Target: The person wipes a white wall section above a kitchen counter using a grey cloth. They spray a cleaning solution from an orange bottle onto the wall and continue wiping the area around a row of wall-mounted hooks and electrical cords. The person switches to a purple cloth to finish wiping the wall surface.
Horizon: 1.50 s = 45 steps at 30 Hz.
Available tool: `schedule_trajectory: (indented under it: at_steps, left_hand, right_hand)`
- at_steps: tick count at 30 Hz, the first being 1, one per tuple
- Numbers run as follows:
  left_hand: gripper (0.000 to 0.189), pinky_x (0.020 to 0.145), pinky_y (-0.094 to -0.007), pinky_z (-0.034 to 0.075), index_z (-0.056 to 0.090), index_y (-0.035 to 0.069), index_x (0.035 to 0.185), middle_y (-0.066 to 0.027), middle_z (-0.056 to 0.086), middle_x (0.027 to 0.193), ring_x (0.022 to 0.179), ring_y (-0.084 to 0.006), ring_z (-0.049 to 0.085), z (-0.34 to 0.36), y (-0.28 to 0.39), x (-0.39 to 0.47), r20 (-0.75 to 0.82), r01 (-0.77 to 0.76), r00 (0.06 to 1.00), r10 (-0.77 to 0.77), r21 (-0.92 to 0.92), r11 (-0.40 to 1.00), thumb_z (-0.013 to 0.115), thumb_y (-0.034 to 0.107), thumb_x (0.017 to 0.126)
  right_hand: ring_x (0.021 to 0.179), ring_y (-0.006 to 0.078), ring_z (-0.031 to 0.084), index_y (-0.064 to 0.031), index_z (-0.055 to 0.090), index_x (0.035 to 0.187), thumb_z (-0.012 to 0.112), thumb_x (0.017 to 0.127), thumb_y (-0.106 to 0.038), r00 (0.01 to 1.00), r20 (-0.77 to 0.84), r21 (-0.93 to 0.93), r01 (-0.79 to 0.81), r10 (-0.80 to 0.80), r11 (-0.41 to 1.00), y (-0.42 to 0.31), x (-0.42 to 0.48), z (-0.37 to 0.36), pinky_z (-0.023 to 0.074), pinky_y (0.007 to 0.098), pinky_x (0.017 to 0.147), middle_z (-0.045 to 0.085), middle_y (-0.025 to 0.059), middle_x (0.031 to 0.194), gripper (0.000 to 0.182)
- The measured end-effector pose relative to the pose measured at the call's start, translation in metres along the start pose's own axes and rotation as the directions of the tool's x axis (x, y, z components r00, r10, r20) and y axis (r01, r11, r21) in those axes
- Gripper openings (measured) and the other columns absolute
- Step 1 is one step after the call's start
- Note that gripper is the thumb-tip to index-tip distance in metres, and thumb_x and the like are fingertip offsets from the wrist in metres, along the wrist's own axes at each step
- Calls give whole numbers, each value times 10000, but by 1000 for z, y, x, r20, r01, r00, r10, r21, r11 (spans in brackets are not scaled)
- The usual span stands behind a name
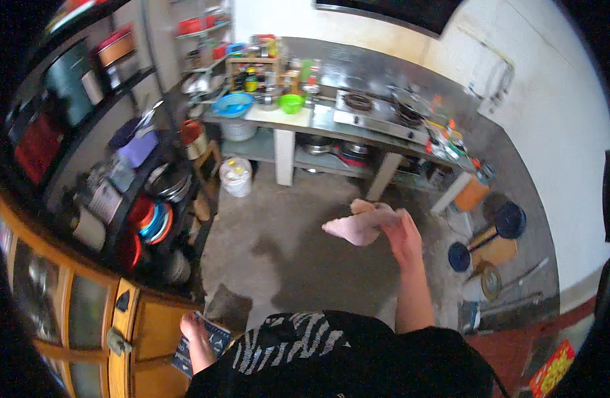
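Observation:
A pale pink cloth (357,226) hangs from the fingers of my right hand (405,236), held out over the concrete floor with its loose end trailing to the left. My left hand (193,329) is low on the left side, by the wooden cabinet (158,328). Just behind that hand and forearm shows a dark blue printed sheet or cloth (219,334). Whether the fingers grip it is hidden.
Ahead runs a counter with a gas stove (379,117), a blue basket (233,104) and a green bowl (291,103). A white bucket (236,176) stands on the floor. Dark shelves (135,199) line the left; a navy-ended stand (484,236) is at right.

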<state>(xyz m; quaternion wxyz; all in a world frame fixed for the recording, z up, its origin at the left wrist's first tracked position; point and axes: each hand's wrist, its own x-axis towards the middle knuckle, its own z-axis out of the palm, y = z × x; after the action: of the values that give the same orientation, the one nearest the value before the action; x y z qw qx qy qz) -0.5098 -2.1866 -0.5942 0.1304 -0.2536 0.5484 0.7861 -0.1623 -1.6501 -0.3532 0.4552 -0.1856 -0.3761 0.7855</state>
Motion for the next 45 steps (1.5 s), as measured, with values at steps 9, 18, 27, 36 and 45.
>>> schedule_trajectory:
  at_steps: [9,18,27,36,45]
  left_hand:
    - [194,807,-324,392,572,140,1100,24,595,1061,1018,-172,546,156,-70,-40,241,114,962,-127,67,991,546,293,983]
    - [483,897,-358,413,524,152,1399,-53,618,1247,1126,-200,560,489,-82,-203,740,-72,594,-315,439,896,638,348,972]
    - [647,1127,-441,363,309,95,1568,-94,436,1536,1367,-239,467,861,-263,-416,505,-314,-628,-592,531,787,543,373,1032]
    - [455,953,-311,442,574,55,1284,-13,615,1133,1057,-127,557,1017,-389,-591,122,-571,-643,-756,581,580,532,436,1038]
    - [524,960,-307,419,597,28,1260,-20,613,1123,1060,-125,519,1181,-496,-676,131,-704,-679,-722,163,692,484,493,1045]
  right_hand:
    - [1115,266,612,-119,591,1214,393,1077,-340,990,-92,312,129,-105,941,-128,100,-118,488,469,981,645,56,1163,327]
    - [1019,343,618,-53,610,1158,409,1043,-385,962,-130,341,272,-241,900,-175,164,-188,520,486,901,652,136,1126,405]
    - [857,188,588,-25,544,1190,402,1077,-290,881,-200,-169,400,-428,901,-270,230,-268,493,332,767,622,91,1004,321]
    - [1147,417,590,-18,600,1208,657,830,-134,778,219,-968,96,-589,-233,-348,295,-370,482,444,980,610,220,1270,399]
    - [962,389,698,-35,621,1253,607,953,-311,791,161,-987,121,-590,-106,-455,434,-529,547,400,816,692,218,1069,408]
